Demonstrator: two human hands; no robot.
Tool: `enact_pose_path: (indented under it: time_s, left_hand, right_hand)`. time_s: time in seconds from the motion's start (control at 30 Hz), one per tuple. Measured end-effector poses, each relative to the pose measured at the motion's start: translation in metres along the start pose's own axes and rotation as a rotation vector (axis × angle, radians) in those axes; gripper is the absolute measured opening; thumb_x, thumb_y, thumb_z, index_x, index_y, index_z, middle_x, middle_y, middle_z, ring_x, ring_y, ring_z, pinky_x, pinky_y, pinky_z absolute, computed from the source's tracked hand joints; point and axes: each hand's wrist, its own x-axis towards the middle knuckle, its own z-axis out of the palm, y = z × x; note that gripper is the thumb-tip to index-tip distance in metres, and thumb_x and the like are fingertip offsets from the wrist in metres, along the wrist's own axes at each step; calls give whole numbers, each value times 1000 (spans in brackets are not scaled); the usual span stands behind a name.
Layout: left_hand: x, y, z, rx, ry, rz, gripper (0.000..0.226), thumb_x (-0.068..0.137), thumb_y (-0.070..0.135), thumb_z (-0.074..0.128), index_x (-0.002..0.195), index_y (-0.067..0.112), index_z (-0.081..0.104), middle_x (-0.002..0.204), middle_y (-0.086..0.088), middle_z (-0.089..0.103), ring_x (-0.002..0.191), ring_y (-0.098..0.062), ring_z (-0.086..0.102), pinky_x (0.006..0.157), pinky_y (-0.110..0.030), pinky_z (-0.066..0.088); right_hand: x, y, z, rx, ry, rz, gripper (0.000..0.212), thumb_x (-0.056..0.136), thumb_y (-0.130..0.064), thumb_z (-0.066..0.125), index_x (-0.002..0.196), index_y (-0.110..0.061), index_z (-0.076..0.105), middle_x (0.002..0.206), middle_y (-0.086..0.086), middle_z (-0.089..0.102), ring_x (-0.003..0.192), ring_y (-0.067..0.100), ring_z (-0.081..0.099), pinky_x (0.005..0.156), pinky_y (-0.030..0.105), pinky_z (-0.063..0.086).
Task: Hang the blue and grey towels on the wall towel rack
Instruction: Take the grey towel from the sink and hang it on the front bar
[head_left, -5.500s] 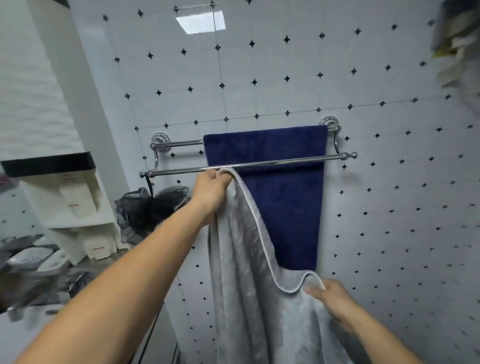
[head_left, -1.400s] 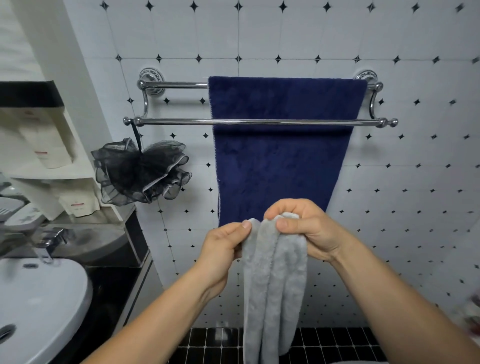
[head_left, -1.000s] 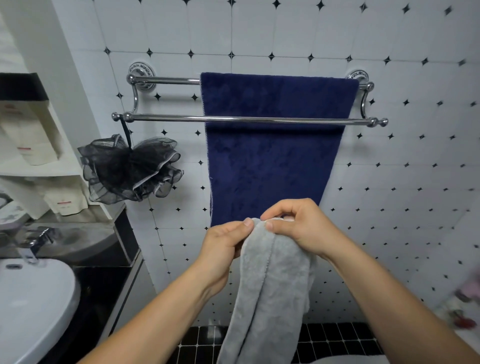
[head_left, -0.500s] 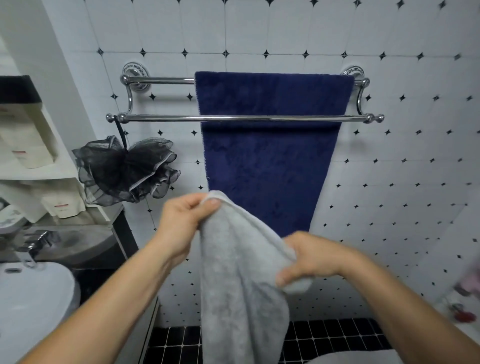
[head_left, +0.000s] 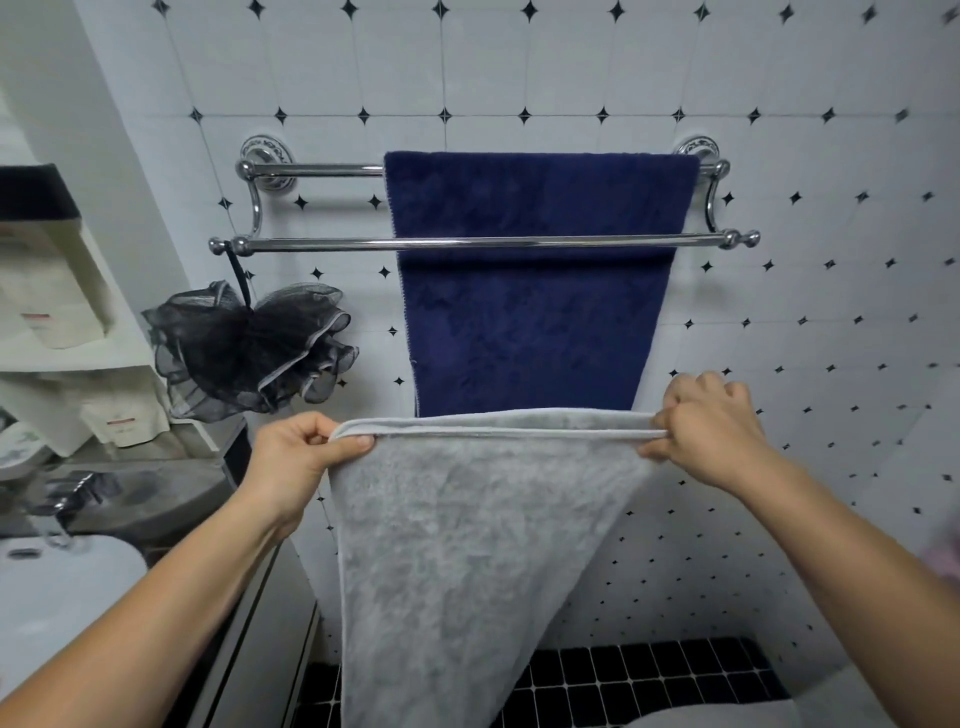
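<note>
While the left hand (head_left: 298, 457) and right hand (head_left: 709, 431) each pinch a top corner, the grey towel (head_left: 467, 545) hangs stretched flat between them — below and in front of the rack (head_left: 322, 244); behind it the blue towel (head_left: 530, 291) drapes over the rack's rear bar — a black pouf (head_left: 244, 348) dangles from the front bar's left end

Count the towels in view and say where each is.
2. The blue towel hangs over the rack's back bar; the grey towel is spread below it, left hand and right hand pinching its top corners. Others may be hidden.
</note>
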Motion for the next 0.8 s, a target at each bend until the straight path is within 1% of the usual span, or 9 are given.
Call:
enact_pose_path:
  time_s: [0.07,0.13,0.2,0.27,0.37,0.5,0.57,0.7,0.8]
  left_hand:
    - [1,-1,0,-1,20,11,25,67,1,83,59,9,60,53,3,66,49,-5,61,48,-15,48]
    - [5,-1,-2,3,25,28,24,70,6,82,56,15,65,55,3,68,51,-6,62,49,-16,50]
    - [9,0,-4,21,15,49,20,74,12,80,57,17,70,57,4,70,53,-6,63,51,-16,50]
    - [13,-1,-7,35,37,56,17,77,15,79,61,20,73,59,5,70,56,-8,62,56,-19,51]
    - [20,-1,-11,59,113,62,19,79,19,79,62,18,71,59,5,66,63,-14,57,62,-26,46]
    - [23,-1,-4,95,107,105,21,78,17,79,64,13,64,64,-1,60,61,-12,53,57,-20,43]
    - [21,1,10,124,58,132,21,78,15,79,65,11,63,66,-2,60,61,-9,53,57,-17,44]
    - [30,10,19,142,147,159,23,79,15,78,66,11,61,66,-2,57,63,-13,49,56,-16,42]
    - [31,13,23,188,111,186,23,79,16,78,65,12,61,66,-4,58,66,-16,49,61,-29,40]
  right_hand:
    - [2,1,-6,150,53,114,29,72,-60,73,79,-32,74,102,-10,46,102,20,37,83,33,27]
    - [1,-1,-13,575,5,155,20,71,-44,82,73,-25,77,95,-6,60,96,21,53,83,32,42]
    - [-9,-9,-26,1040,-196,96,15,67,-28,87,61,-21,74,68,-6,67,68,15,61,63,22,48]
    - [-23,-17,-34,1171,-388,-82,19,60,-22,90,65,-15,73,61,-6,65,60,10,60,58,18,46]
    - [-38,-27,-37,1108,-626,-285,22,60,-24,89,77,-21,74,75,2,71,69,11,65,63,23,50]
    - [-15,-5,-39,656,-251,-76,19,79,-24,78,67,-32,66,69,1,63,63,14,56,53,19,41]
    - [-9,-1,-39,563,-174,8,20,78,-26,78,64,-32,64,70,-1,65,70,19,61,57,26,43]
    - [-20,-11,-31,576,-608,-250,21,66,-43,81,70,-25,70,71,-2,64,64,10,56,63,31,45]
    - [-5,11,-33,707,-176,117,21,75,-27,81,73,-9,70,62,1,54,56,17,48,52,26,36]
